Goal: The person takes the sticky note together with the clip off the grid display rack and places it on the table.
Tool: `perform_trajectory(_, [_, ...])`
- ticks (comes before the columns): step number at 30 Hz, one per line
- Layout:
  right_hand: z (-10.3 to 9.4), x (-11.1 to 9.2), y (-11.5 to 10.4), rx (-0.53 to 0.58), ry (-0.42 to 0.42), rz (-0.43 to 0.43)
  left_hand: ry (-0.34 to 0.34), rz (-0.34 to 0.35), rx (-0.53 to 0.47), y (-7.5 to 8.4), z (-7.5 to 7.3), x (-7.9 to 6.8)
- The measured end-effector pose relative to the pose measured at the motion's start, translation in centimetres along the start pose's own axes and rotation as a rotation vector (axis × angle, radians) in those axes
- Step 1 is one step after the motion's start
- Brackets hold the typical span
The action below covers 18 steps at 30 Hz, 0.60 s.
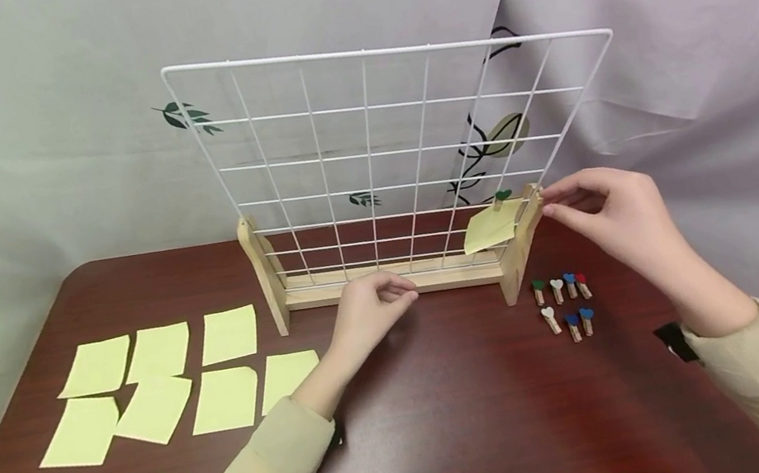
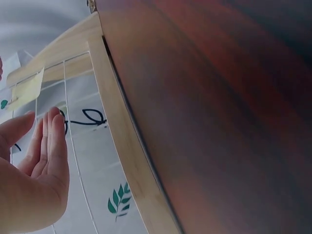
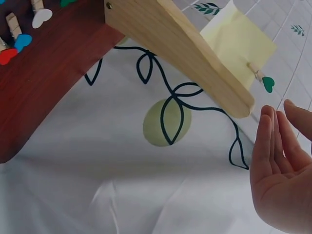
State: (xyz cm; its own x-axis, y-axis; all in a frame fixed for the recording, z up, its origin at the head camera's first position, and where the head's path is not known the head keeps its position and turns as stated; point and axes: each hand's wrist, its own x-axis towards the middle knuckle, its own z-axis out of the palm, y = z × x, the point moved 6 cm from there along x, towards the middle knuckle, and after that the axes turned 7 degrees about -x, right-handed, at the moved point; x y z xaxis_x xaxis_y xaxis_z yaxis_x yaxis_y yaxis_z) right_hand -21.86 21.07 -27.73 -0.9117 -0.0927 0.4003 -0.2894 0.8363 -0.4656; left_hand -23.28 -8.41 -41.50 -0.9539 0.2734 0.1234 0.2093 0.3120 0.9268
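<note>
A white wire grid [image 1: 363,50] leans in a wooden stand [image 1: 454,279]. At its lower right, a yellow paper note [image 1: 487,229] hangs under a small wooden clothespin with a green heart [image 3: 268,84]. My right hand [image 1: 613,214] is beside the top of the stand's right post [image 3: 190,53], thumb and fingers apart with nothing between them. My left hand [image 1: 372,309] hovers in front of the stand's base bar, fingers loosely bent and holding nothing. In the left wrist view, its fingers [image 2: 57,146] overlap the grid, below the clipped note [image 2: 29,91].
Several yellow notes [image 1: 226,398] lie in two rows on the dark red table [image 1: 449,426] at the left. Right of the stand, several heart clothespins [image 1: 574,325] in green, white, blue and red lie on the table. A patterned white curtain [image 1: 72,154] hangs behind.
</note>
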Motion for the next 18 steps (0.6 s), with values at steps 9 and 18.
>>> perform_trajectory(9, [0.6, 1.1, -0.6, 0.016, 0.004, 0.002, 0.036, 0.042, -0.039, 0.8, 1.7, 1.1])
perform_trajectory(18, [1.4, 1.6, -1.3, 0.025, -0.005, -0.026, 0.091, 0.052, -0.075, 1.5, 3.0, 2.3])
